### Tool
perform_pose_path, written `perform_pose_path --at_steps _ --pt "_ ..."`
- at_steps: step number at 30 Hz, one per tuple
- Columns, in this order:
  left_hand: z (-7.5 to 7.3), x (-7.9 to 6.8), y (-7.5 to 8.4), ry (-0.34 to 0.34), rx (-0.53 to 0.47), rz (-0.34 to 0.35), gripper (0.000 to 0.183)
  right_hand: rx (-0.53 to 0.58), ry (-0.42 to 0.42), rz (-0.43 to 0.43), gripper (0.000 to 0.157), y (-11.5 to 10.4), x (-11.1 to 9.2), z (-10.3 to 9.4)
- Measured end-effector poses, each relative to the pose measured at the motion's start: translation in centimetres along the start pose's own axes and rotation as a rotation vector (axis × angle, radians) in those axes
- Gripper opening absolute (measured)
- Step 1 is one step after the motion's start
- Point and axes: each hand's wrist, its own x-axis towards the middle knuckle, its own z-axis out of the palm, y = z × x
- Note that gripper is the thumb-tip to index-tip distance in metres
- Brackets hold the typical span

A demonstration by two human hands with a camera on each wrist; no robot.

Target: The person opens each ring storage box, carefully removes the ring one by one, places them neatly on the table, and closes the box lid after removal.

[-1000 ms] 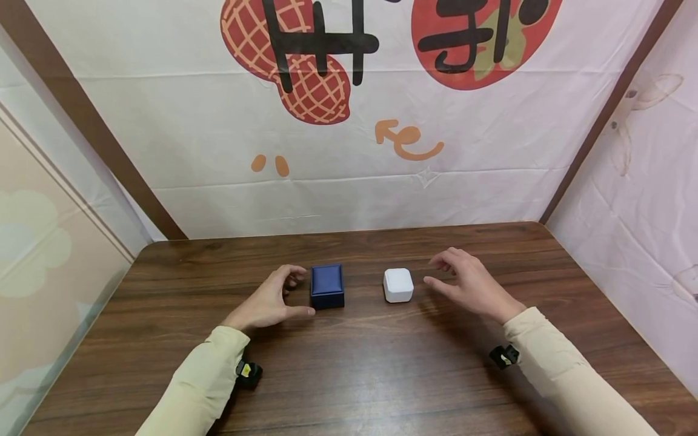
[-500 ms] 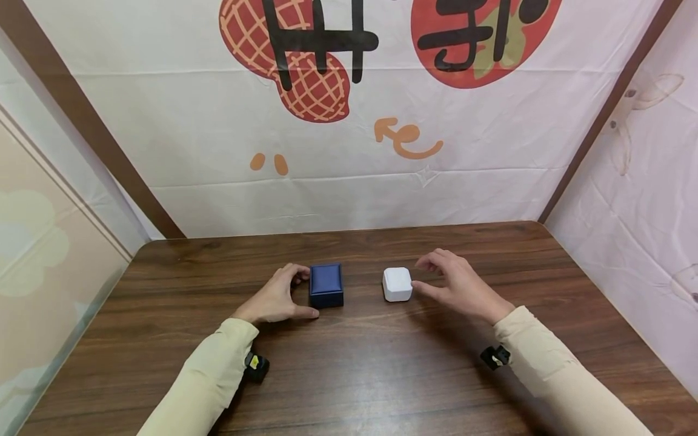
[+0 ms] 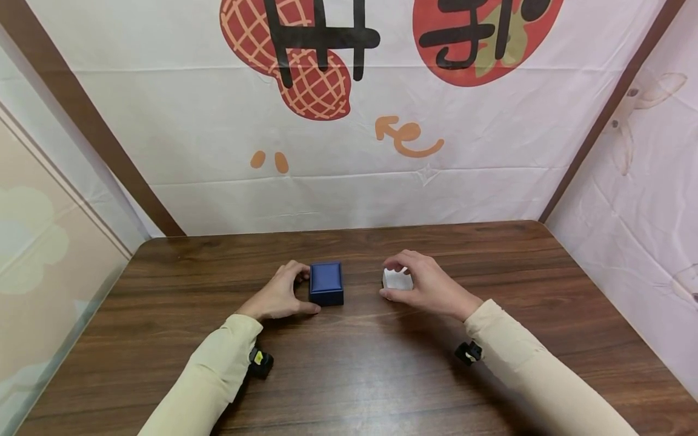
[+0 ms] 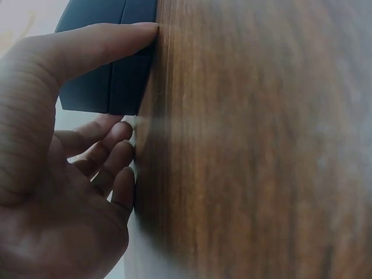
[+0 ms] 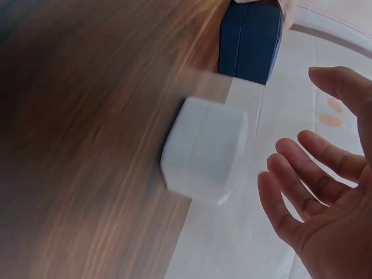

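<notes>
A small navy-blue box (image 3: 326,278), like a jewellery box with its lid down, stands on the table left of centre. My left hand (image 3: 280,297) is at its left side, thumb along the near face and fingertips by the far left corner. In the left wrist view, the thumb crosses in front of the blue box (image 4: 87,90), and the fingers are loosely bent beyond it. A smaller white box (image 3: 397,280) with rounded corners stands to the right. My right hand (image 3: 425,284) spans it, thumb on the near side. The right wrist view shows relaxed fingers beside the white box (image 5: 203,148).
Both boxes stand on a dark wood-grain table (image 3: 349,363), towards its far side. A printed white cloth (image 3: 218,206) hangs behind the table's back edge, with more cloth at either side. Each wrist carries a small black camera on a pale sleeve (image 3: 218,351).
My right hand has moved left, from beside the white box to around it. The left hand has edged right, closer against the blue box. Both boxes stay in place.
</notes>
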Motion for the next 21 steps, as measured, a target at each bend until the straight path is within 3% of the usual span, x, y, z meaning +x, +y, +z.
perform_pose_path --at_steps 13,21 --pt "0.1 -0.1 -0.1 0.007 -0.004 -0.010 0.076 0.026 -0.148 0.035 0.068 -1.4 3.4 2.8" --pt "0.2 0.0 -0.2 0.010 -0.002 -0.010 0.075 -0.017 -0.169 0.030 0.082 -1.7 5.2 4.1"
